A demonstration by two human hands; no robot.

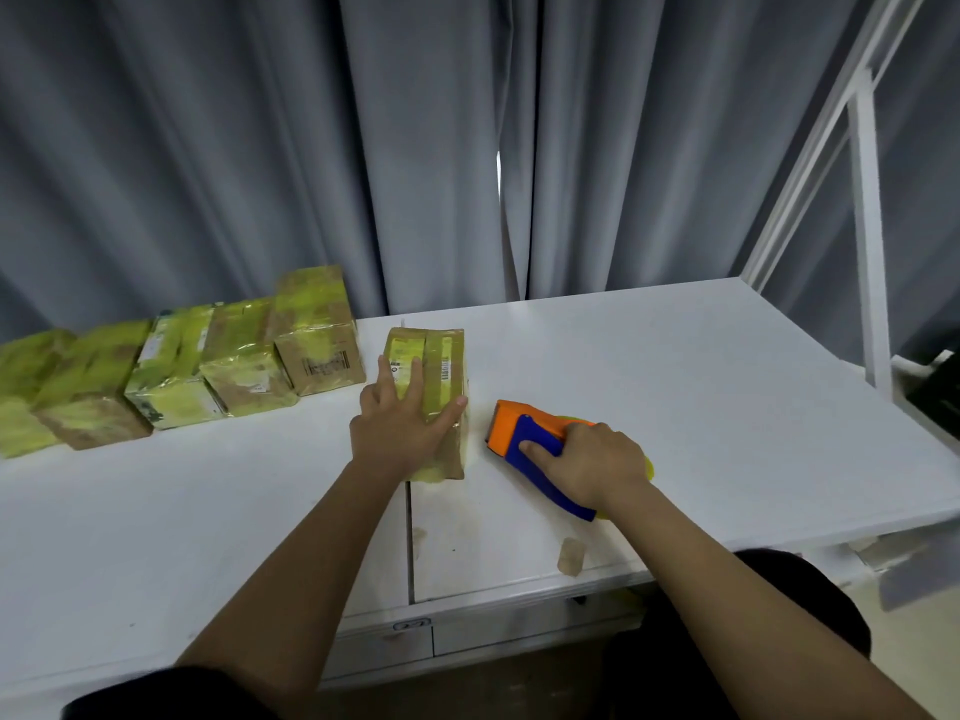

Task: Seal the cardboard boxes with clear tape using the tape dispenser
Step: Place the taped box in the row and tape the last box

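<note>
One cardboard box (434, 376), brown and wrapped in glossy yellowish tape, lay lengthwise on the white table (675, 366) near its middle, straddling the seam between two tabletop panels. Its top carried a small yellow-green label at the far left corner and a barcode sticker at the far right; the printing on both was too small to read. The left hand (402, 420) lay flat on the near end of this box, fingers straight and spread, thumb reaching toward the box's right edge. Just to the right of the box, apart from it, sat the tape dispenser (535, 449), orange body with blue handle, a yellow-green tape roll showing at its far side; its toothed end pointed toward the box. The right hand (597, 462) was curled over the blue handle, thumb pressed along its side. No brand mark could be made out on the dispenser. Five further boxes (171, 371), likewise wrapped in yellowish tape, stood in a row along the table's left rear, touching one another; the rightmost showed a white shipping label with a barcode, text illegible, and another bore a white label on top, also illegible. A scrap of tape (570, 556) was stuck near the table's front edge. Grey curtains (260, 148) hung behind; a white metal frame (865, 226) rose at the right.
</note>
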